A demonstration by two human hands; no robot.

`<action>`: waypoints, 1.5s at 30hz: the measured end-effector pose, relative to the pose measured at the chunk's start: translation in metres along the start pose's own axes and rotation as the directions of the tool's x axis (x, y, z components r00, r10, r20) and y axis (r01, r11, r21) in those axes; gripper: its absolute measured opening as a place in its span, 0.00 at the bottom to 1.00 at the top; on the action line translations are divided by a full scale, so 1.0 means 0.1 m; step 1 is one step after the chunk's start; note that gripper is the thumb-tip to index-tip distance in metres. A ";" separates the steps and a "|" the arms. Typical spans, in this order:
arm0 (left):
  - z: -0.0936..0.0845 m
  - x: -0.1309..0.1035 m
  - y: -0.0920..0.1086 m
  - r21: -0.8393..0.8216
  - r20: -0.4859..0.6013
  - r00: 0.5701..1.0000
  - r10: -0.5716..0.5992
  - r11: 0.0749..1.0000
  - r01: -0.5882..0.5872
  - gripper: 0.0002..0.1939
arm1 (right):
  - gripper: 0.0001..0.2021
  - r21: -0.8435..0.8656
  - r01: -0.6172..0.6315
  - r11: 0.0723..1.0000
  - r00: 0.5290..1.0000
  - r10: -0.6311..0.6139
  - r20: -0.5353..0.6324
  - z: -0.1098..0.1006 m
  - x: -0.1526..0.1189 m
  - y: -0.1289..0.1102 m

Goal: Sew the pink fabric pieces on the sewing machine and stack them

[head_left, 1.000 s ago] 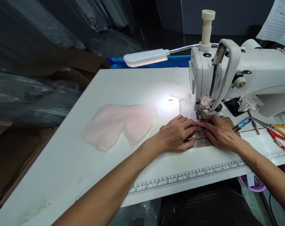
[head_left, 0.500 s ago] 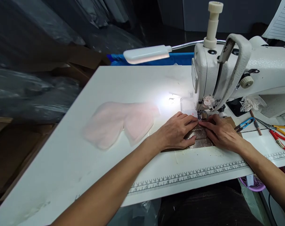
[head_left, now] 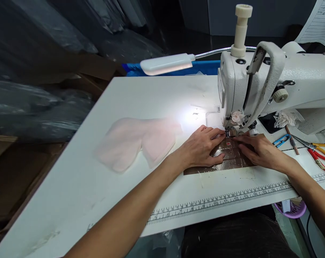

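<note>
My left hand (head_left: 201,148) lies with its fingers stretched out on a shiny brown tape-like sheet (head_left: 231,157), its fingertips just left of the presser foot (head_left: 228,132). My right hand (head_left: 264,152) rests on the sheet's right side, index finger pointing at the foot and thumb apart. Between the hands a small red-pink spot (head_left: 228,143) shows on the brown surface. Any small piece under the fingertips is too hidden to make out. The white sewing machine (head_left: 307,79) stands above my hands.
Pale pink fabric pieces (head_left: 141,139) lie left on the white table. Blue thread snips (head_left: 282,140), yellow-handled scissors (head_left: 323,146) and a red-handled tool (head_left: 319,161) lie right. A lamp (head_left: 168,64) hangs over the back; a printed ruler (head_left: 218,202) follows the front edge.
My right hand has drawn back to the right, away from the presser foot, uncovering more brown sheet and the small red-pink spot. My left hand has stayed nearly still.
</note>
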State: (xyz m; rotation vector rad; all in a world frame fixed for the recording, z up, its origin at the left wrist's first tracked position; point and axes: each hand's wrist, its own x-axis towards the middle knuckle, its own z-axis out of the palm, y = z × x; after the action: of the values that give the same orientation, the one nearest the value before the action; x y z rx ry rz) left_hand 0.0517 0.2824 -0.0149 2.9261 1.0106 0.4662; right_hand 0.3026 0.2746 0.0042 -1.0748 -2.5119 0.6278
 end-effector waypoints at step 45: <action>-0.13 0.72 -0.97 -0.140 -0.010 0.744 -0.668 0.738 0.661 0.16 | 0.16 -0.139 -0.132 0.982 0.983 0.111 -0.148 0.23 0.05 0.24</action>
State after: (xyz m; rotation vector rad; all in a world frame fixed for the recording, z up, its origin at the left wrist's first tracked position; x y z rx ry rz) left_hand 0.0431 0.4018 0.0073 2.2091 1.8381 0.5444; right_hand 0.3033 0.2868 -0.0268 -1.2864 -2.4159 0.3865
